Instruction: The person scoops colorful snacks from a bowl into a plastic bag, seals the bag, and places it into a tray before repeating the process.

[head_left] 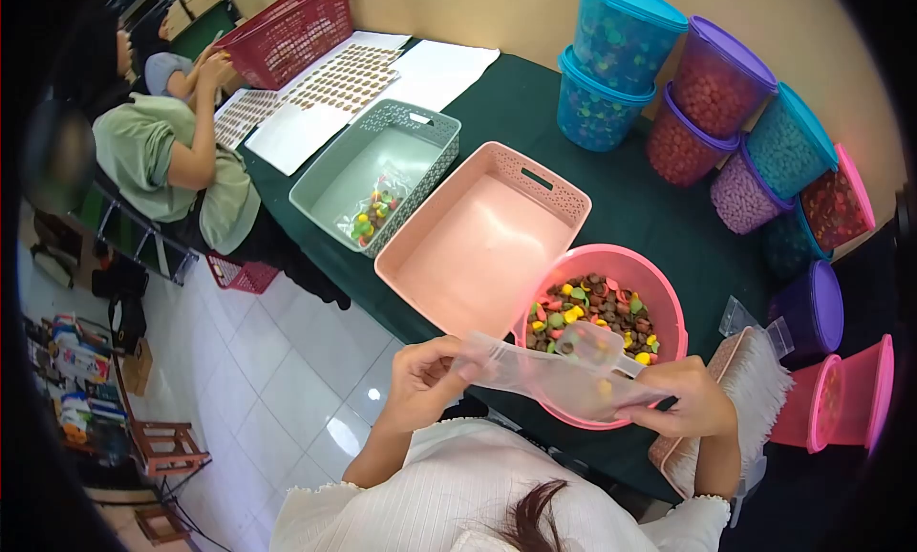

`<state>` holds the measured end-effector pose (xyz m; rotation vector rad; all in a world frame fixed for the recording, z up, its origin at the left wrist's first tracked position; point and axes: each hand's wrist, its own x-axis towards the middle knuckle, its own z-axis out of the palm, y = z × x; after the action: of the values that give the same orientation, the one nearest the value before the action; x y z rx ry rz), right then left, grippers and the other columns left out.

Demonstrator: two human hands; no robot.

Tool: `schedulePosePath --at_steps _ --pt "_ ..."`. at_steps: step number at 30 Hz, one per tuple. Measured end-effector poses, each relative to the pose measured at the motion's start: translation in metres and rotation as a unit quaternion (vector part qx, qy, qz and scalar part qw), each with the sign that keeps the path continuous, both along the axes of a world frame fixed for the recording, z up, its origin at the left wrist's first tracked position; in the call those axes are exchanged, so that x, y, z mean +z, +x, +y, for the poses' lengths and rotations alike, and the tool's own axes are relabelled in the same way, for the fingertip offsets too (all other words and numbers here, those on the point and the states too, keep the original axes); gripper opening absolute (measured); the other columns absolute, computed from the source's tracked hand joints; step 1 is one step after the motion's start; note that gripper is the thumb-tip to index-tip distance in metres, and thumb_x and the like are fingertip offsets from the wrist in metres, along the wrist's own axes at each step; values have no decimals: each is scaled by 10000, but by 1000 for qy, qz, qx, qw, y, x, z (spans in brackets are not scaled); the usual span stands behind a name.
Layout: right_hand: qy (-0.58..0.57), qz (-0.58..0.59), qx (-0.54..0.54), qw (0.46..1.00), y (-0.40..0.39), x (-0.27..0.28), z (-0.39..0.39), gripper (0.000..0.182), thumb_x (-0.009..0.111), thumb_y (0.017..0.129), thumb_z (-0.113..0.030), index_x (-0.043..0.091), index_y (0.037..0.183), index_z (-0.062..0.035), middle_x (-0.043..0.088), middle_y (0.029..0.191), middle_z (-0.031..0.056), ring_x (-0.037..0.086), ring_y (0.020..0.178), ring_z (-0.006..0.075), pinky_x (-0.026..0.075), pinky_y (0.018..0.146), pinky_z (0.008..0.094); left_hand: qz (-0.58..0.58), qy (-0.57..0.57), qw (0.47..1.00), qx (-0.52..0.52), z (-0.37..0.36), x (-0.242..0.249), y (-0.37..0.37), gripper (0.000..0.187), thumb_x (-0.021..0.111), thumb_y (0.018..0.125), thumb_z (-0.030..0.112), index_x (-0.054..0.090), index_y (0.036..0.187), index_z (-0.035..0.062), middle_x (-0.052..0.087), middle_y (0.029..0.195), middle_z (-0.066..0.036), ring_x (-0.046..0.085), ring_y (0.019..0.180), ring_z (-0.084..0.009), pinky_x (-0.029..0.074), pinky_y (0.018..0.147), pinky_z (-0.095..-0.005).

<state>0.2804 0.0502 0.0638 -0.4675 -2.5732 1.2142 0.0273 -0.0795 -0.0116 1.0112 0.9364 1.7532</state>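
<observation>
Between my two hands a clear plastic bag (pixel 549 375) is stretched out over the near edge of a pink tub (pixel 673 308). My left hand (pixel 425 382) pinches the bag's left end, and my right hand (pixel 690 399) pinches its right end. Colourful and brown candies (pixel 594 313) fill the bottom of the tub. A clear scoop (pixel 589 347) shows at the bag, over the candies; what supports it is hard to make out. Left of the tub stands a bare pink basket (pixel 478 237). Beyond it, a grey-green basket (pixel 325 184) holds a bag of candies (pixel 375 216).
Lidded tubs of candy (pixel 626 60) are stacked along the back and right. A fluffy-covered box (pixel 735 390) sits beside my right hand. At the left a person (pixel 162 151) sits near sheets of brown pieces (pixel 344 77) and a dark red basket (pixel 291 36); another person is behind.
</observation>
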Motion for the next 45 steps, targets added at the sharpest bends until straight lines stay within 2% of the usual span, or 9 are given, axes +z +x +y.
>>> schedulePosePath --at_steps 7,9,10,17,27,33,35,37,45 --pt "-136 99 -249 954 -37 -2 11 261 723 593 -28 620 832 -19 608 744 90 595 698 196 460 637 270 188 -65 978 -61 37 3 -61 74 620 703 -72 643 769 -47 617 743 -94 557 646 -132 426 580 -243" --pt "271 153 -419 853 -63 3 16 345 708 565 1 568 878 -34 575 861 98 544 857 218 439 702 298 95 3 995 6 50 0 -64 104 649 668 -85 645 761 -38 603 687 -75 533 584 -115 407 526 -235" --pt "271 151 -431 847 -66 1 17 345 708 565 1 568 878 -34 575 861 98 544 857 218 439 702 298 55 1 998 39 56 1 -62 97 680 632 -82 619 678 -22 584 652 -63 524 576 -103 389 505 -219" --pt "106 108 -217 964 -114 -10 -14 462 774 611 -306 506 879 -43 505 811 79 524 725 214 431 622 304 228 162 959 -34 85 6 -30 246 733 599 -12 497 544 27 519 567 -51 486 505 -134 354 444 -240" --pt "-175 120 -169 963 -86 -40 -31 342 735 673 -164 545 906 -2 582 791 66 591 722 122 506 642 230 216 192 922 -258 71 0 -22 347 762 595 38 431 492 47 493 523 -43 509 507 -146 403 464 -260" --pt "-98 169 -330 924 -80 -47 -51 256 553 683 63 588 933 23 629 831 89 615 748 124 521 628 230 216 233 934 -162 64 7 -24 333 797 578 86 466 546 66 519 535 -21 533 551 -158 448 545 -284" --pt "-132 224 -339 904 -77 -53 -54 277 522 655 91 599 913 27 629 835 85 608 737 114 516 623 225 291 320 885 170 65 9 -36 336 820 550 149 507 632 58 558 616 -36 554 619 -183 457 646 -322" --pt "-107 237 -345 902 -70 -54 -56 293 537 650 90 598 931 32 628 837 82 601 735 112 510 657 234 125 257 885 368 76 18 -35 397 831 523 203 554 754 37 590 711 -59 568 677 -196 449 719 -365" --pt "-202 290 -386 852 -63 -46 -59 251 581 623 82 582 869 31 632 811 93 600 750 128 480 708 265 18 38 994 100 82 4 -50 286 689 632 -105 575 873 -2 592 842 -103 581 745 -118 474 644 -223"
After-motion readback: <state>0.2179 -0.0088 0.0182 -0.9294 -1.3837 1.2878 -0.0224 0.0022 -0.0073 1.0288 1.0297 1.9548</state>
